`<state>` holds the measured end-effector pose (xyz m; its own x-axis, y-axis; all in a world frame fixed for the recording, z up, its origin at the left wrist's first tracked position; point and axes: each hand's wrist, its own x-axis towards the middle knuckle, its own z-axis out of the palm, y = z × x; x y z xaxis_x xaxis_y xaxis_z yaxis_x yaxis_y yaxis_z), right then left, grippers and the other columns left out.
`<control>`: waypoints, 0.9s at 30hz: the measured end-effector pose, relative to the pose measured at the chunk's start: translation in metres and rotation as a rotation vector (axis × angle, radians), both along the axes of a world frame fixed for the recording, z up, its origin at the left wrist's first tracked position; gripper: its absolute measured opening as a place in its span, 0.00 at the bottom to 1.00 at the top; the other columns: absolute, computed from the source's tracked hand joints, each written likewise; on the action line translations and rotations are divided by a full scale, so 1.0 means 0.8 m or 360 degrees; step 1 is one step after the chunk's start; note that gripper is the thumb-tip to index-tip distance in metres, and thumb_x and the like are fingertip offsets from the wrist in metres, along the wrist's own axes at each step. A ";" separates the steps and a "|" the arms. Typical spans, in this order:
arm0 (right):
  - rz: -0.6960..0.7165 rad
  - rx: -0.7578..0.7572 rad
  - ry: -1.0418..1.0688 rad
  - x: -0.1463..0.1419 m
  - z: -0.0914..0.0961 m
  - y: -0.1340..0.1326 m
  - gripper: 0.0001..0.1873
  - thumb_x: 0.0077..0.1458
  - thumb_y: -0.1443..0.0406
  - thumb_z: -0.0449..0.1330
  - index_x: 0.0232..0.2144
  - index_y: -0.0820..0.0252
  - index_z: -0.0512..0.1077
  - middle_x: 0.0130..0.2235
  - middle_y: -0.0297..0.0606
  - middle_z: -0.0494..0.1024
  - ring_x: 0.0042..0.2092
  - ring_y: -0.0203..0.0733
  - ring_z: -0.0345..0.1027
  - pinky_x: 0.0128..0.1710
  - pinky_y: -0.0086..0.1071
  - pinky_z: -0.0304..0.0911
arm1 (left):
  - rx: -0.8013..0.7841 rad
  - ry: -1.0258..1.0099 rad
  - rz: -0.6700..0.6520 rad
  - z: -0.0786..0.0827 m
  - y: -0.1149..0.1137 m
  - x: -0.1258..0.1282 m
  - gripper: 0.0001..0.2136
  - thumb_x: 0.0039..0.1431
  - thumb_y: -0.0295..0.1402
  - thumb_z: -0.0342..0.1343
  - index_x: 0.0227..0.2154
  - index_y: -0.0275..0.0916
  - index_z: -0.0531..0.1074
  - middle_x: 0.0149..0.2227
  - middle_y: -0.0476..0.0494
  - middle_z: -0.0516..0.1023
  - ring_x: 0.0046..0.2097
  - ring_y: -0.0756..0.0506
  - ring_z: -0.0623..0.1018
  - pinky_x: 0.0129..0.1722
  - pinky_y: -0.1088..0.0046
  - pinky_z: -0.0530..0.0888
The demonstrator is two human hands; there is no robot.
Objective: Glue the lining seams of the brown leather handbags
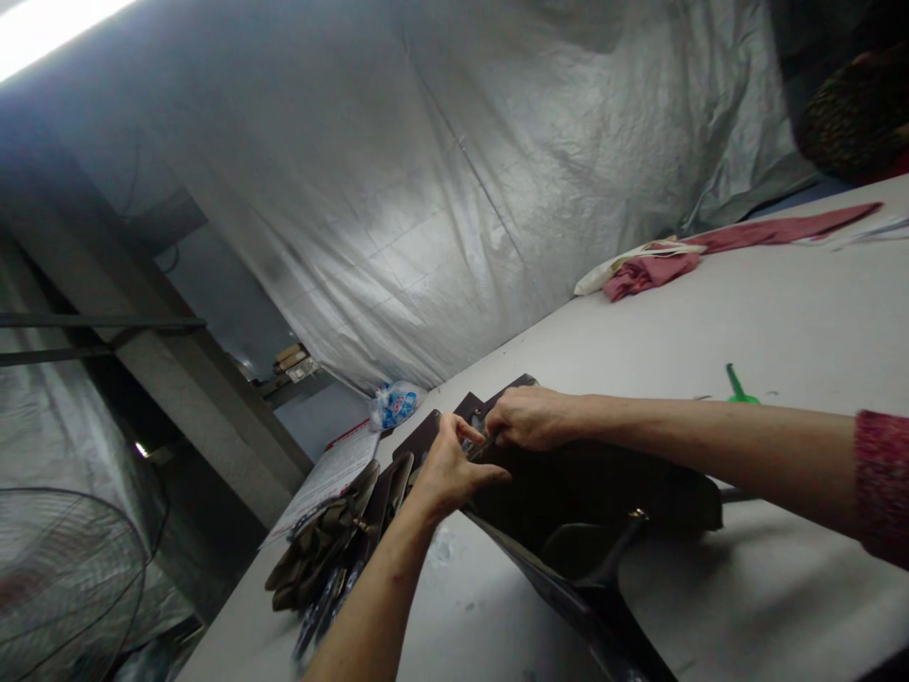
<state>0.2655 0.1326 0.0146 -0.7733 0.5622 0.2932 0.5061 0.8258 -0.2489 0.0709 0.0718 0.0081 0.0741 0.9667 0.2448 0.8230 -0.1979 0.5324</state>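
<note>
A large dark brown bag [597, 493] lies tilted on the white table [469, 587], its dim inside facing me. A strap with a small gold-coloured metal fitting [638, 514] crosses its near side. My right hand [529, 417] is closed at the bag's far left end, fingers bent down; what they grip is hidden. Beside it, my left hand [451, 464] is open, with the thumb stretched toward the bag and the forefinger curved. Something clear and shiny, perhaps plastic, shows between the hands. Dark flat panels [418, 436] stick out behind them.
Several folded brown bags [327, 545] lie left of my left arm. Printed paper [330, 474] and a blue-white plastic packet [396, 405] are behind. A green tool [740, 386] and pink cloth [657, 270] lie right. A caged fan [63, 587] stands left; a person [856, 114] sits far right.
</note>
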 end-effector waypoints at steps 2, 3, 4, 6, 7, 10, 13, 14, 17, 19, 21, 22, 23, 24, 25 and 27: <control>-0.0039 0.0010 -0.0004 0.001 0.001 -0.003 0.15 0.52 0.68 0.59 0.39 0.53 0.83 0.35 0.38 0.84 0.34 0.42 0.73 0.29 0.31 0.52 | -0.0012 -0.0061 -0.0001 0.000 -0.003 -0.005 0.28 0.36 0.29 0.74 0.40 0.41 0.65 0.39 0.51 0.72 0.38 0.49 0.71 0.34 0.77 0.64; -0.0065 0.0011 -0.0007 0.001 0.002 -0.006 0.15 0.52 0.67 0.59 0.39 0.53 0.83 0.34 0.38 0.84 0.34 0.42 0.72 0.29 0.31 0.52 | -0.0038 -0.0080 0.0005 0.000 -0.004 -0.007 0.27 0.36 0.27 0.73 0.40 0.41 0.65 0.38 0.51 0.72 0.38 0.49 0.71 0.34 0.77 0.65; -0.0086 0.0010 -0.0014 0.001 0.003 -0.008 0.14 0.52 0.67 0.59 0.38 0.53 0.83 0.33 0.38 0.83 0.33 0.42 0.72 0.28 0.31 0.52 | -0.0087 -0.0103 0.0010 -0.001 -0.003 -0.009 0.25 0.36 0.25 0.71 0.38 0.41 0.65 0.36 0.52 0.72 0.37 0.49 0.71 0.34 0.77 0.65; -0.0118 0.0009 -0.0023 0.000 0.005 -0.013 0.14 0.52 0.67 0.59 0.37 0.54 0.84 0.33 0.38 0.83 0.33 0.42 0.72 0.29 0.32 0.52 | -0.0201 -0.0176 0.0016 -0.003 -0.001 -0.013 0.20 0.37 0.22 0.67 0.34 0.40 0.67 0.30 0.55 0.71 0.32 0.50 0.70 0.30 0.77 0.64; -0.0130 0.0010 -0.0023 0.000 0.006 -0.014 0.14 0.52 0.67 0.59 0.37 0.54 0.84 0.33 0.38 0.83 0.33 0.42 0.72 0.29 0.32 0.52 | -0.0250 -0.0219 0.0018 -0.004 0.000 -0.014 0.17 0.38 0.21 0.65 0.32 0.39 0.67 0.27 0.56 0.70 0.29 0.51 0.69 0.29 0.77 0.62; -0.0156 0.0014 -0.0011 -0.003 0.005 -0.016 0.13 0.53 0.66 0.58 0.36 0.55 0.83 0.32 0.38 0.83 0.32 0.43 0.72 0.29 0.33 0.51 | -0.0290 -0.0305 0.0021 -0.006 0.003 -0.016 0.12 0.39 0.22 0.63 0.27 0.38 0.68 0.23 0.57 0.69 0.25 0.53 0.67 0.26 0.77 0.62; -0.0146 0.0014 0.0007 -0.003 0.000 -0.011 0.13 0.53 0.65 0.57 0.35 0.56 0.83 0.31 0.39 0.82 0.32 0.43 0.72 0.29 0.32 0.52 | -0.0262 -0.0331 0.0020 -0.006 0.004 -0.014 0.10 0.40 0.23 0.65 0.25 0.37 0.70 0.24 0.57 0.70 0.26 0.53 0.67 0.28 0.77 0.63; -0.0133 0.0015 0.0017 -0.002 -0.002 -0.010 0.14 0.54 0.65 0.57 0.35 0.56 0.83 0.32 0.40 0.82 0.33 0.44 0.73 0.30 0.32 0.52 | -0.0250 -0.0333 0.0021 -0.006 0.005 -0.013 0.10 0.40 0.23 0.65 0.25 0.36 0.70 0.24 0.57 0.70 0.26 0.53 0.67 0.28 0.77 0.63; -0.0074 0.0041 0.0083 0.002 -0.006 -0.008 0.16 0.53 0.67 0.58 0.41 0.55 0.82 0.36 0.38 0.83 0.37 0.44 0.75 0.32 0.31 0.55 | -0.0209 -0.0326 0.0040 -0.006 0.007 -0.010 0.09 0.39 0.21 0.64 0.24 0.36 0.71 0.23 0.56 0.71 0.26 0.53 0.67 0.27 0.77 0.62; -0.0007 0.0092 0.0149 0.004 -0.007 -0.009 0.17 0.51 0.69 0.58 0.43 0.55 0.80 0.40 0.38 0.83 0.40 0.44 0.75 0.35 0.31 0.58 | -0.0196 -0.0319 0.0058 -0.006 0.008 -0.010 0.09 0.39 0.21 0.64 0.24 0.36 0.72 0.23 0.56 0.71 0.26 0.53 0.67 0.27 0.77 0.62; 0.0091 0.0168 0.0200 0.004 -0.008 -0.012 0.17 0.51 0.70 0.59 0.43 0.56 0.80 0.43 0.38 0.81 0.43 0.43 0.74 0.39 0.31 0.60 | -0.0190 -0.0309 0.0073 -0.007 0.008 -0.010 0.08 0.40 0.22 0.65 0.25 0.36 0.74 0.22 0.56 0.71 0.25 0.53 0.67 0.26 0.77 0.61; 0.0140 0.0208 0.0216 0.003 -0.008 -0.013 0.16 0.51 0.70 0.60 0.42 0.57 0.80 0.45 0.39 0.80 0.44 0.44 0.74 0.41 0.32 0.61 | -0.0187 -0.0304 0.0079 -0.007 0.008 -0.010 0.08 0.40 0.22 0.65 0.25 0.36 0.74 0.22 0.56 0.71 0.25 0.53 0.67 0.26 0.77 0.61; 0.0183 0.0248 0.0227 0.001 -0.008 -0.013 0.15 0.52 0.70 0.60 0.42 0.57 0.80 0.45 0.40 0.80 0.45 0.44 0.73 0.43 0.32 0.61 | -0.0183 -0.0297 0.0084 -0.007 0.008 -0.010 0.08 0.40 0.23 0.66 0.25 0.36 0.75 0.22 0.56 0.71 0.25 0.53 0.67 0.26 0.78 0.61; 0.0218 0.0287 0.0233 -0.001 -0.009 -0.013 0.14 0.54 0.70 0.60 0.41 0.57 0.80 0.45 0.40 0.79 0.46 0.45 0.73 0.43 0.33 0.61 | -0.0177 -0.0289 0.0090 -0.007 0.008 -0.010 0.08 0.39 0.23 0.66 0.26 0.35 0.76 0.22 0.56 0.71 0.26 0.53 0.67 0.26 0.78 0.62; 0.0246 0.0328 0.0237 -0.003 -0.009 -0.013 0.13 0.55 0.69 0.60 0.41 0.57 0.81 0.44 0.41 0.79 0.46 0.45 0.72 0.43 0.34 0.61 | -0.0169 -0.0281 0.0097 -0.007 0.008 -0.010 0.08 0.39 0.23 0.67 0.26 0.35 0.76 0.23 0.56 0.71 0.26 0.53 0.68 0.26 0.78 0.62; 0.0298 0.0415 0.0232 -0.007 -0.011 -0.011 0.12 0.57 0.69 0.59 0.40 0.56 0.81 0.41 0.41 0.78 0.44 0.45 0.71 0.42 0.35 0.59 | -0.0152 -0.0264 0.0110 -0.007 0.007 -0.009 0.08 0.39 0.23 0.67 0.26 0.36 0.77 0.24 0.55 0.72 0.27 0.52 0.69 0.27 0.78 0.62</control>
<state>0.2599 0.1236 0.0059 -0.7953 0.3066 0.5230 0.3147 0.9461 -0.0761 0.0637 0.0774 0.0025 -0.0271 0.9875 0.1553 0.7324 -0.0861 0.6754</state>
